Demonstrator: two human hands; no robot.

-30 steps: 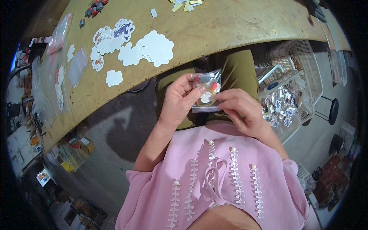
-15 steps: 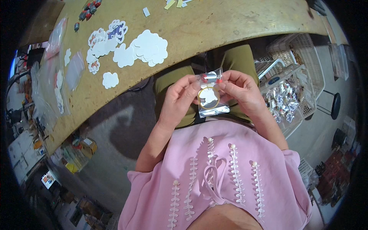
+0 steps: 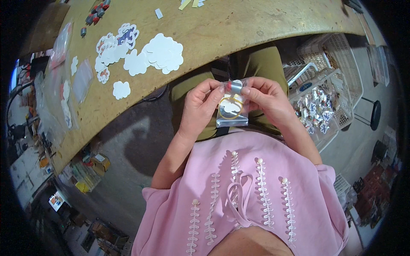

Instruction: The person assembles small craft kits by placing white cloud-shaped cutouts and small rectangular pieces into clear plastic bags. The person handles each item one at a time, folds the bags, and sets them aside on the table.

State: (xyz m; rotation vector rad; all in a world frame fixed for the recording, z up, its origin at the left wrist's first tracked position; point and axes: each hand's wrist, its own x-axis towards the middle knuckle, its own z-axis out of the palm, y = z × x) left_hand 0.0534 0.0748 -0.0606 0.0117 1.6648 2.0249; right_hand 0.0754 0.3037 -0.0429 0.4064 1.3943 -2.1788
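Over my lap I hold a small clear plastic bag (image 3: 232, 122) between both hands. My left hand (image 3: 200, 102) pinches its upper left side, and my right hand (image 3: 269, 98) pinches the upper right side, so both are closed on it. Inside the bag show a yellow ring (image 3: 221, 112), a white cloud-shaped card (image 3: 231, 106) and, near the top, a small grey and red cylinder (image 3: 235, 87). My fingertips hide part of the bag's upper edges.
On the table (image 3: 222, 38) lie white cloud-shaped cards (image 3: 164, 53), printed cloud cutouts (image 3: 127, 36), grey-red cylinders (image 3: 95, 17) and plastic bags (image 3: 83, 81). To my right, a white basket (image 3: 337, 109) holds many filled packets (image 3: 316, 109). A black stool (image 3: 375, 115) stands beyond it.
The bag has tilted and shifted slightly left in my hands. The cylinder inside it now lies at a different angle, and the white card has shifted.
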